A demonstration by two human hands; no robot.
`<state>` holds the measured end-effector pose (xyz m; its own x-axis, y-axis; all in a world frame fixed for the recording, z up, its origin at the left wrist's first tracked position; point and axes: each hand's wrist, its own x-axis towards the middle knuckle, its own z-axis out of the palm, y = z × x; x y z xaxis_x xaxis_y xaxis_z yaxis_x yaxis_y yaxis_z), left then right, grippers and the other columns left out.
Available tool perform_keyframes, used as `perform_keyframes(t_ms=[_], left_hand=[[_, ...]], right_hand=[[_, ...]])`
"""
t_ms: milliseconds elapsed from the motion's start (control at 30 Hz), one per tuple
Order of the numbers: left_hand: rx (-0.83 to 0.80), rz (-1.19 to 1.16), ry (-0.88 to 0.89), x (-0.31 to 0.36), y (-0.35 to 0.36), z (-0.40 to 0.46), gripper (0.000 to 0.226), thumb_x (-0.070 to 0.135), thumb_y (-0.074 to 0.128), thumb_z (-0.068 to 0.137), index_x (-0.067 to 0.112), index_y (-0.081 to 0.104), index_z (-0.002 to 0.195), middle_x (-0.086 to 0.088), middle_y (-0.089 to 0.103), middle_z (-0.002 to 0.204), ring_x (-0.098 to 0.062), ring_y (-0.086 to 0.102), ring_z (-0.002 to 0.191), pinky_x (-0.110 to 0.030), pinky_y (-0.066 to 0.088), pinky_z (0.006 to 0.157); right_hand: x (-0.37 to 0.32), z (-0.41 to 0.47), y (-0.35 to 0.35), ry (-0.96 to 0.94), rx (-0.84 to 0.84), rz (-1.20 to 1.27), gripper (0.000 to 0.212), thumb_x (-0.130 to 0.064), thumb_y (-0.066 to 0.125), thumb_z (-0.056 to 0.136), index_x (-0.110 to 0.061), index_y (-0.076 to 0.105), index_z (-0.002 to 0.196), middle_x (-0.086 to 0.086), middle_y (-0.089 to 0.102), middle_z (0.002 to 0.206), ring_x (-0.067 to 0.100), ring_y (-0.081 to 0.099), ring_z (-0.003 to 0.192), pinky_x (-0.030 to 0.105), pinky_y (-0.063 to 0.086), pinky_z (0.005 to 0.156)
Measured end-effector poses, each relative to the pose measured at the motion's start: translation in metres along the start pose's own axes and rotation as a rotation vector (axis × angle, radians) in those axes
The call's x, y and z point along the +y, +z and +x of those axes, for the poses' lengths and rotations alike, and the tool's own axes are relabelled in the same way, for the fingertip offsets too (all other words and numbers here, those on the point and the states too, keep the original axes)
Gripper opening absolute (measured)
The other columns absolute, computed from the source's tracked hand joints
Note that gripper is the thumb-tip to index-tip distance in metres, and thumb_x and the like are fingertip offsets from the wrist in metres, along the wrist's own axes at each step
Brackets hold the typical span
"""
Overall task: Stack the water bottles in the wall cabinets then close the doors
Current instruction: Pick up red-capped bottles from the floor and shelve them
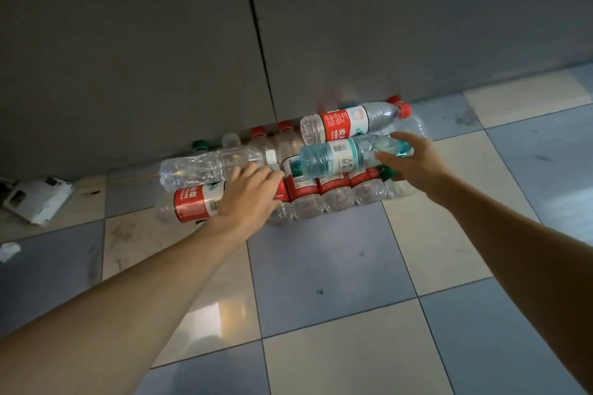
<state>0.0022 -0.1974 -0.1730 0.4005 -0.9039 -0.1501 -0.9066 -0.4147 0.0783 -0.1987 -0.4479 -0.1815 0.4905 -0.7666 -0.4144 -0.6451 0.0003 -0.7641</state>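
A heap of plastic water bottles (308,196) lies on the tiled floor against grey cabinet doors (128,42), which are closed. My left hand (248,194) lies over the neck end of a red-labelled bottle (192,204) at the left of the heap, fingers curled down around it. A crushed clear bottle with a white cap (211,167) lies just behind that hand. My right hand (414,163) has its fingers spread at the neck of a teal-labelled bottle (333,159) on top of the heap, not closed on it. Behind it lies another red-labelled bottle (349,122).
The seam between the two cabinet doors (256,42) runs up from the heap. A white device (38,199) lies on the floor at the far left, with a scrap of white paper (9,250) nearer me. Blue and cream floor tiles (321,266) stretch in front.
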Motion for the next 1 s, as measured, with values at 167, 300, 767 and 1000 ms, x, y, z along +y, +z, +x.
perform_keyframes(t_ms=[167,300,767,1000], left_hand=[[0.015,-0.09,-0.009,0.005,-0.009,-0.005,0.052,0.031,0.073,0.089,0.013,0.059,0.135,-0.006,0.064,0.127,-0.026,0.054,0.12,-0.04,0.043,0.1],[0.082,-0.184,-0.033,-0.003,-0.027,-0.014,0.05,0.028,0.072,0.09,0.013,0.058,0.136,-0.006,0.062,0.124,-0.027,0.06,0.112,-0.042,0.049,0.097],[0.351,-0.516,-0.075,-0.044,-0.107,-0.063,0.047,0.015,0.078,0.084,0.006,0.068,0.128,-0.003,0.066,0.115,-0.012,0.058,0.103,-0.004,0.035,0.093],[0.334,-0.783,-0.113,-0.007,-0.116,-0.054,0.043,0.015,0.083,0.079,0.017,0.072,0.12,0.006,0.068,0.109,-0.004,0.06,0.096,-0.016,0.047,0.089]], right_hand=[[0.009,0.001,-0.008,0.105,0.003,0.5,0.039,-0.013,0.071,0.093,0.0,0.061,0.128,0.02,0.061,0.117,0.033,0.07,0.091,0.033,0.06,0.071],[0.013,0.0,-0.015,0.183,-0.043,0.711,0.018,-0.004,0.064,0.095,0.006,0.067,0.109,0.022,0.064,0.101,0.027,0.06,0.076,0.024,0.053,0.055],[-0.12,-0.043,-0.001,-0.355,-0.311,0.344,0.029,-0.019,0.089,0.067,-0.018,0.079,0.094,0.005,0.075,0.097,0.02,0.073,0.071,0.026,0.058,0.061],[-0.126,-0.076,0.025,-0.476,-0.531,-0.146,0.027,-0.017,0.087,0.075,-0.033,0.072,0.09,-0.005,0.072,0.101,0.017,0.074,0.083,0.024,0.059,0.056]])
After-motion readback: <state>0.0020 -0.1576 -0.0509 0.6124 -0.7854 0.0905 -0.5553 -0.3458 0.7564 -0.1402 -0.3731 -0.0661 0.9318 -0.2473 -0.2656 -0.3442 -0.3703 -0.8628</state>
